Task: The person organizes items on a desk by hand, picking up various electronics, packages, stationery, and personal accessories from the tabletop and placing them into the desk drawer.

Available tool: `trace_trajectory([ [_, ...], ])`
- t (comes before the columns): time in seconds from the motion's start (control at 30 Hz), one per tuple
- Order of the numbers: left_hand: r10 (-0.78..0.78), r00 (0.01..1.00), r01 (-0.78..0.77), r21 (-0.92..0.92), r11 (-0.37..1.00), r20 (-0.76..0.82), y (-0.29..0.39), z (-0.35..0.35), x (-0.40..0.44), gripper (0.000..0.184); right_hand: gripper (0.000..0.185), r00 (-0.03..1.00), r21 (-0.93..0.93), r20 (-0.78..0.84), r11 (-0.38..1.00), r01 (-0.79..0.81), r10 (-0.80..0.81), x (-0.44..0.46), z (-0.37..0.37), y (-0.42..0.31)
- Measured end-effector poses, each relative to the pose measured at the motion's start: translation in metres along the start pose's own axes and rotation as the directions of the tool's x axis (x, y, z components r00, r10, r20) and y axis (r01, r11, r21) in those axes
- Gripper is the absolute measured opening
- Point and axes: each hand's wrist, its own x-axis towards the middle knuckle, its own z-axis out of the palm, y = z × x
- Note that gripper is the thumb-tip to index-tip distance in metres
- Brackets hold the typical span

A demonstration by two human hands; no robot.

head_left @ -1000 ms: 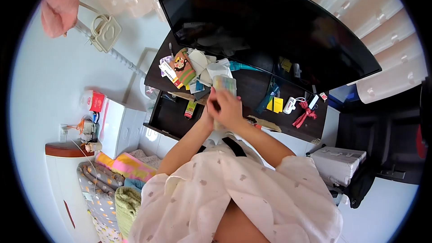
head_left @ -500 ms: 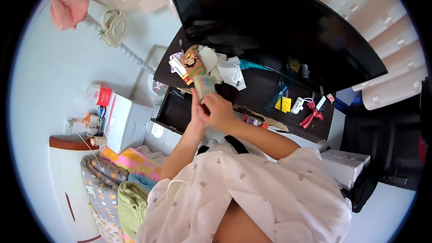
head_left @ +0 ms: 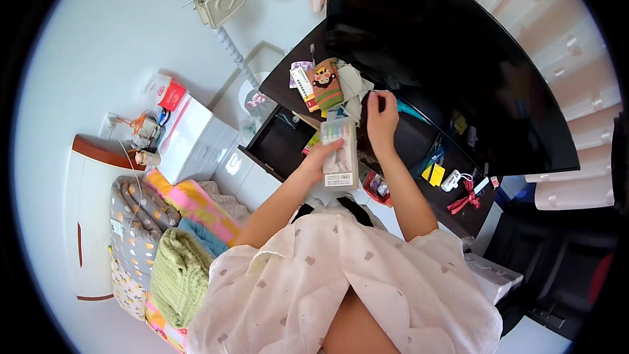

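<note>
Clear plastic forms the pen case (head_left: 347,155) our left hand (head_left: 319,160) grips by the counter's (head_left: 406,145) near edge, just right of the open drawer (head_left: 274,147). Our right hand (head_left: 384,124) is curled; we cannot tell whether it holds anything. Dark counter runs right towards a yellow pad (head_left: 432,174). Papers (head_left: 349,78) and a monkey pouch (head_left: 331,96) crowd the left; the television (head_left: 452,59) bounds the far side.

Your one camera looks forward and steeply down from your head, close enough that your shirt (head_left: 406,282) fills the bottom of its round, wide view; your left hand (head_left: 324,155) and right hand (head_left: 382,121) sit mid-frame, the desk (head_left: 460,224) and black screen (head_left: 452,52) slanting beyond.
</note>
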Motion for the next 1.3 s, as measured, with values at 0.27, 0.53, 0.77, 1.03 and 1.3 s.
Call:
trace_trajectory([
  [0.27,0.334,0.896,-0.114,-0.576,0.809,0.293,0.003,-0.005,-0.018,0.069,0.02,0.722,-0.23,0.523,0.74,0.632,-0.453,-0.05,0.048,-0.022],
  [0.53,0.371,0.908,-0.279,-0.377,0.883,0.196,0.037,-0.023,-0.016,0.08,0.021,0.56,0.003,0.598,0.7,0.714,-0.574,-0.105,0.035,-0.025],
  [0.77,0.043,0.997,-0.021,-0.324,0.946,0.06,0.005,-0.031,-0.018,0.062,0.022,0.856,-0.311,0.462,0.861,0.402,-0.232,-0.038,0.098,0.008],
  [1.03,0.121,0.891,0.011,0.286,0.958,-0.438,0.029,-0.103,-0.009,0.073,0.021,0.937,-0.338,0.344,0.922,0.187,-0.063,-0.047,0.074,0.067],
  [1.3,0.226,0.234,0.486,0.315,0.815,-0.946,0.004,-0.246,0.103,0.101,0.018,0.963,-0.374,0.247,0.927,-0.009,0.108,-0.085,0.048,0.074],
])
